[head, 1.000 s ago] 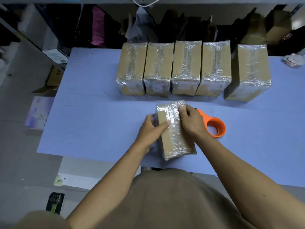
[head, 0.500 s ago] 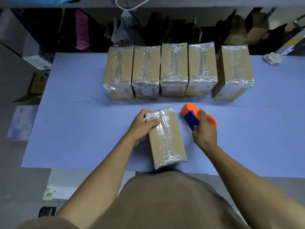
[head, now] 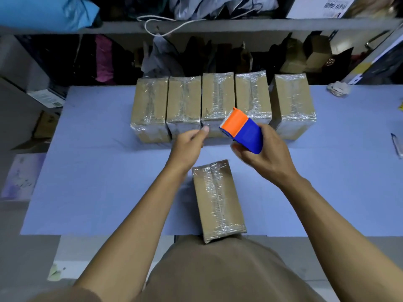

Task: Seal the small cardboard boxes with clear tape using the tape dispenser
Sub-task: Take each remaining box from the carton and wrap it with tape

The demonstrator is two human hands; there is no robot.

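A small cardboard box [head: 218, 199] wrapped in clear tape lies lengthwise at the table's near edge, with no hand on it. Above and beyond it my right hand [head: 269, 159] grips the orange-and-blue tape dispenser [head: 243, 130], its orange mouth pointing up and left. My left hand [head: 188, 144] hovers just left of that mouth. Its thumb and forefinger are pinched together, apparently on the end of the clear tape, which is hard to make out. Both hands are raised off the table.
Several taped boxes [head: 184, 105] stand side by side in a row at the back of the blue-covered table [head: 98, 171]. A crumpled paper [head: 338, 88] lies at the far right and a pen [head: 395, 144] near the right edge. Cluttered shelves stand behind the table.
My left hand let go of the near box and rose toward the dispenser. My right hand lifted the dispenser off the table and turned its mouth to the left.
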